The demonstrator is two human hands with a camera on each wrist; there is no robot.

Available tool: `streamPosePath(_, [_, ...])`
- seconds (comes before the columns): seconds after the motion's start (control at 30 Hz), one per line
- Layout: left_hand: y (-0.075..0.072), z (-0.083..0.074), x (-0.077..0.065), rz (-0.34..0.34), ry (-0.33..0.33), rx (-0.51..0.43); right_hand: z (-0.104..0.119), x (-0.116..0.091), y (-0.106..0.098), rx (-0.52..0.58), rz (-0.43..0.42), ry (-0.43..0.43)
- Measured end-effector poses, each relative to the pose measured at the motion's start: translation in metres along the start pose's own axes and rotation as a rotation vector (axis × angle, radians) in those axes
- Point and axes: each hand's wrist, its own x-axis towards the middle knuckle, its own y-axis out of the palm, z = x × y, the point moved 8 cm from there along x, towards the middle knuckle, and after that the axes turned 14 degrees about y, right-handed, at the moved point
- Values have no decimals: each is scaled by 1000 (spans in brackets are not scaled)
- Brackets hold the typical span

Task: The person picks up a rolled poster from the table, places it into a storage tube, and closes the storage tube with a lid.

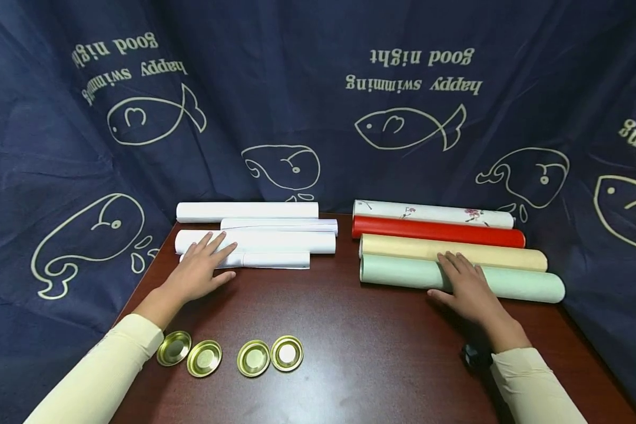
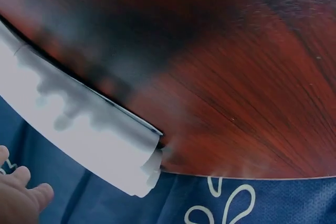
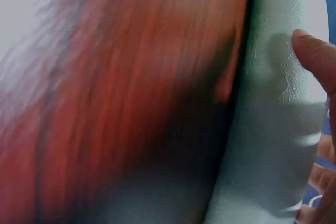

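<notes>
With fingers spread and straight, my left hand [image 1: 197,274] hovers over the front of a stack of white paper rolls at the back left. These are a back roll [image 1: 246,212], a thinner roll [image 1: 302,226], a thick roll [image 1: 291,242] and a short front roll [image 1: 278,261]. My right hand [image 1: 469,291] reaches over the pale green roll [image 1: 524,284], its fingertips overlapping the cream roll [image 1: 403,247] behind. In the right wrist view, the thumb [image 3: 315,59] lies across the green roll. Farther back are a red roll [image 1: 434,231] and a white floral roll [image 1: 450,214].
Several shallow gold dishes stand in a row at the front left, such as the leftmost dish [image 1: 174,348] and the rightmost dish [image 1: 287,353]. A small dark object [image 1: 474,356] is beside the right wrist. Dark blue printed cloth [image 1: 318,106] hangs behind the reddish-brown table [image 1: 350,335].
</notes>
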Motion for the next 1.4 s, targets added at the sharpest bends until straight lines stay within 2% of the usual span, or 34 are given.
streamPosePath(0.1, [0,1,9,-36,26,5,-1,2,0,25,-27,-20])
streamPosePath(0.23, [9,-1,19,-38,68,-12,1,2,-1,23,-65,-24])
streamPosePath(0.47, [22,3,28,-13,34,-33,3,0,4,9,-70,-31])
streamPosePath(0.63, [26,4,34,30,34,4,5,1,4,-21,-17,-41])
streamPosePath(0.8, [34,0,36,75,24,19,8,-4,2,-53,27,-90])
streamPosePath(1.1, [43,-9,34,72,86,41,17,-25,3,-35,-18,-249])
streamPosePath(1.2, [42,-10,32,74,88,48,22,-30,3,-27,-33,-292])
streamPosePath(1.4, [34,-15,28,40,127,32,27,-29,0,-36,-74,-311])
